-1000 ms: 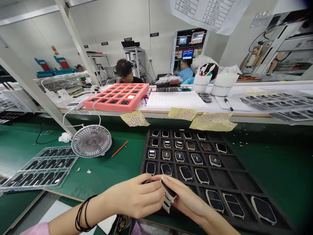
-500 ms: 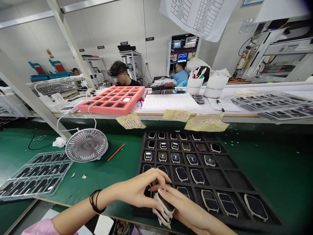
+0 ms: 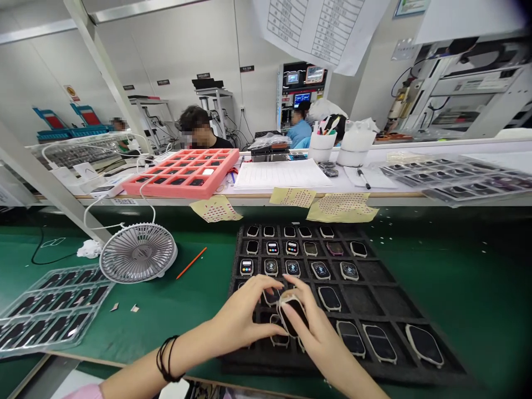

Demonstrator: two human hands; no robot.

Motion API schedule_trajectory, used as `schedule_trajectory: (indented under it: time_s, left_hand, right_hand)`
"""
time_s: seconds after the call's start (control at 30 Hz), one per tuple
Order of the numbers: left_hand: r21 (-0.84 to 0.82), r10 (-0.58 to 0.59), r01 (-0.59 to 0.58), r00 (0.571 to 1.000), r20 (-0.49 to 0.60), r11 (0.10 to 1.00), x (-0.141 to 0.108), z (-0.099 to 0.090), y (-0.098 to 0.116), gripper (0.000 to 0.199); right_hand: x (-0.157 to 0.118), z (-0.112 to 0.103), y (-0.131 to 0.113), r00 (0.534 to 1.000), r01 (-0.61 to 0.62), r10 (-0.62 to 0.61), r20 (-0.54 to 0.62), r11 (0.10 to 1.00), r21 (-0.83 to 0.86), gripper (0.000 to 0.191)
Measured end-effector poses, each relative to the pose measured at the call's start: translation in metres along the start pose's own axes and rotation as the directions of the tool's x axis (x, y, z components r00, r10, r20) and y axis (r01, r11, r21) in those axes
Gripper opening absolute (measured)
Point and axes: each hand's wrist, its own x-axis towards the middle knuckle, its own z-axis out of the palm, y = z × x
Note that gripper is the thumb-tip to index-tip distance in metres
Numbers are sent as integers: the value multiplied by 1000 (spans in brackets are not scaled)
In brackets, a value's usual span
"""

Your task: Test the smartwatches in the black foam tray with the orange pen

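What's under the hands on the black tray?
Watches in the black tray show around the left hand and right hand; the palms cover the rest.

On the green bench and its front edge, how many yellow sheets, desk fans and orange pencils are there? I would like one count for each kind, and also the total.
yellow sheets: 3
desk fans: 1
orange pencils: 1
Total: 5

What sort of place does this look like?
Likely a smartwatch factory line: a black foam tray of watches, a red tray, and a green workbench with a co-worker beyond it.
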Motion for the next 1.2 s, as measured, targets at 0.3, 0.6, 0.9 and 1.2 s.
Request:
schedule_trajectory:
  time_s: [0.3,0.6,0.9,1.2]
  left_hand:
    - [377,94,-57,992,-80,924,18,59,10,74]
    - [191,220,-190,964,-148,963,29,53,2,50]
    - [1,290,-295,939,-184,956,41,52,6,57]
    - [32,167,-168,985,52,985,53,57,4,55]
  right_hand:
    - [7,5,11,952,-13,-19,-306,995,-102,77]
    - [-7,-28,6,982,-52,109,-152,940,337,95]
    - [3,-57,20,957,-280,150,250,705,651,47]
    - [2,-57,19,961,-264,263,84,790,553,35]
